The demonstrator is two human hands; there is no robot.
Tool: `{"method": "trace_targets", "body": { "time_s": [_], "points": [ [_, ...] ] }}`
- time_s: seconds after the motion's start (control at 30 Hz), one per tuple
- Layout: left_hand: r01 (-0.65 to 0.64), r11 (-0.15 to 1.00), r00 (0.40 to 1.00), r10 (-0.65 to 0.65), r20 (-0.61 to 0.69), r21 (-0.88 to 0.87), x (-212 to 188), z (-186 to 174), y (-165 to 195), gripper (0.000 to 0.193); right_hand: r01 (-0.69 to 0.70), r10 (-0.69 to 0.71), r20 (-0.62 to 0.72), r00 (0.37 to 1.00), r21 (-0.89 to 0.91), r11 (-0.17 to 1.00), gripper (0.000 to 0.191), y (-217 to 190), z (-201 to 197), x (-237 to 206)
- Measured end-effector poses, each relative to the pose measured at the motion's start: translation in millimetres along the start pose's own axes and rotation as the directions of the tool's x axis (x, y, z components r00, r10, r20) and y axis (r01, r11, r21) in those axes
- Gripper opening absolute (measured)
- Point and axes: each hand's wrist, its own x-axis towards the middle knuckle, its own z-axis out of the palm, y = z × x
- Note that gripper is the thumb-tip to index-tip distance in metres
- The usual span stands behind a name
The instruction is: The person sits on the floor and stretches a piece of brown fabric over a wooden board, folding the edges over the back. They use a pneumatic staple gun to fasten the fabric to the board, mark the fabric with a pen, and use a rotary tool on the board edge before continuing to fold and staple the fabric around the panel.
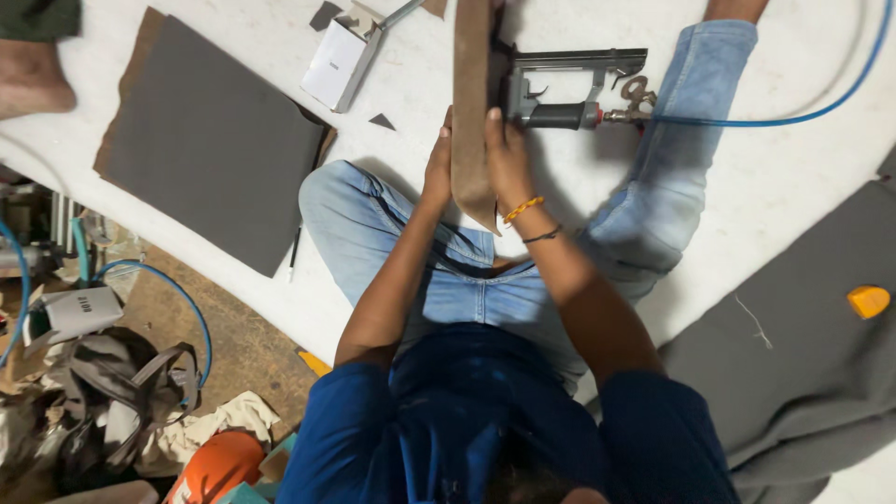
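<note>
A long brown strip [471, 84], stood on its edge, runs away from me over the white work surface [765, 187]. My left hand [438, 166] presses flat against its left face. On the other side, my right hand [505, 157] clasps the right face, with an orange band and a dark band on the wrist. Both hands hold the strip's near end above my jeans-clad legs [373, 224]. A grey pneumatic staple gun [560, 93] lies just right of the strip, touching neither hand, and a blue air hose [793, 117] leads off from it.
A dark grey fabric sheet [210, 140] lies to the left, with a small white box [336, 65] beyond it. More grey fabric [812, 345] and a yellow-orange object [868, 301] lie at the right. Bags, hoses and clutter [131, 392] fill the lower left. Another person's foot [33, 79] shows at the top left.
</note>
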Motion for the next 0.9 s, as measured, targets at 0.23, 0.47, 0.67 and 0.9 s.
{"method": "trace_targets", "body": {
  "time_s": [0.23,0.47,0.67,0.9],
  "points": [
    [0.202,0.938,0.968,-0.235,-0.09,-0.28,-4,-1,-6,0.069,0.145,-0.149,-0.017,0.989,-0.148,0.978,0.046,18,10,-8],
    [-0.119,0.972,0.988,0.095,0.123,0.202,-4,-5,23,0.072,0.128,-0.128,-0.146,0.981,-0.012,0.992,0.051,9,11,-17],
    [-0.163,0.928,0.978,0.106,0.182,0.334,-6,-9,37,0.07,0.09,-0.078,-0.096,0.992,0.135,0.987,0.049,-5,9,-43],
    [-0.156,0.955,0.987,0.143,0.07,0.251,-11,2,17,0.064,0.101,-0.086,-0.152,0.985,0.091,0.991,0.05,13,2,-57]
  ]
}}
